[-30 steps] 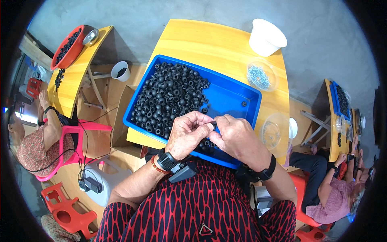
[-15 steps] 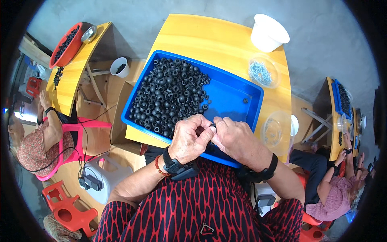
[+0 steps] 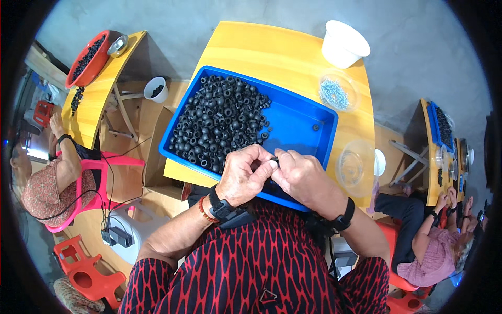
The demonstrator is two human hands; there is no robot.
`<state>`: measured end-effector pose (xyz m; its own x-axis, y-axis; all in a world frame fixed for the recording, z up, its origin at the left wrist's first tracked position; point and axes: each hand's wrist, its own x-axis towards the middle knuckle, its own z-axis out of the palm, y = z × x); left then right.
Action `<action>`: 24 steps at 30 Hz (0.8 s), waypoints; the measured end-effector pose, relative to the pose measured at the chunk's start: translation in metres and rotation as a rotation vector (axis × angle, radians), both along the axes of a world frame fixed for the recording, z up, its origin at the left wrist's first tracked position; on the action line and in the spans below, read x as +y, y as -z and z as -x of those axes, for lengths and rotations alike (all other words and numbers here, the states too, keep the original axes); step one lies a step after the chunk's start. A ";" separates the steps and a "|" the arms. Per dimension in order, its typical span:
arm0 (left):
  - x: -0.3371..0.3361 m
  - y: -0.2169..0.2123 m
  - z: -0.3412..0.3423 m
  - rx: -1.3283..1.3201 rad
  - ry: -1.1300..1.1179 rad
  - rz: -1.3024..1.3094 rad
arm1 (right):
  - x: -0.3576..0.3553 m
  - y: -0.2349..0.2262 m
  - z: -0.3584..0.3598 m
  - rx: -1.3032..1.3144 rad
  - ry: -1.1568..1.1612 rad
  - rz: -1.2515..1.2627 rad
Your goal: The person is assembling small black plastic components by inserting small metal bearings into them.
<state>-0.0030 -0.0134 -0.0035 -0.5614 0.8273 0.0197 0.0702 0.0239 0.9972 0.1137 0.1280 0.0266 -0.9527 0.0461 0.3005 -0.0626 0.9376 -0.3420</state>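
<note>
My left hand (image 3: 244, 174) and my right hand (image 3: 299, 177) meet above the near edge of a blue tray (image 3: 300, 123). Between their fingertips they pinch a small black part (image 3: 274, 160), mostly covered by the fingers. A large heap of black round, hollow parts (image 3: 217, 120) fills the left side of the tray. One small black piece (image 3: 316, 127) lies apart on the tray's right side. Both my wrists wear black bands, and a red bead bracelet is on the left.
On my yellow table (image 3: 261, 44) stand a white tub (image 3: 345, 44), a clear bowl of small silvery-blue pieces (image 3: 333, 94) and another clear container (image 3: 355, 166). People sit at tables on both sides. A pink chair (image 3: 107, 183) and a white stool (image 3: 144, 230) are at left.
The pinched black part shows slightly more between my fingertips. My hands have shifted only a little. At the right, another person's hands have come closer together.
</note>
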 end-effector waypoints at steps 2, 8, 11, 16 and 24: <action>0.000 -0.001 0.001 -0.054 0.018 -0.017 | 0.002 -0.004 -0.002 0.032 0.003 0.087; 0.001 -0.002 0.002 0.007 0.026 0.050 | 0.005 -0.006 -0.001 -0.086 -0.019 0.094; 0.003 -0.003 0.002 0.095 0.001 0.078 | 0.003 -0.001 0.000 -0.090 -0.028 0.058; 0.005 -0.001 0.003 0.241 0.016 0.072 | 0.000 0.011 -0.003 -0.064 -0.011 0.034; 0.006 -0.001 0.000 0.064 -0.003 0.043 | 0.002 0.011 -0.001 0.033 -0.005 0.206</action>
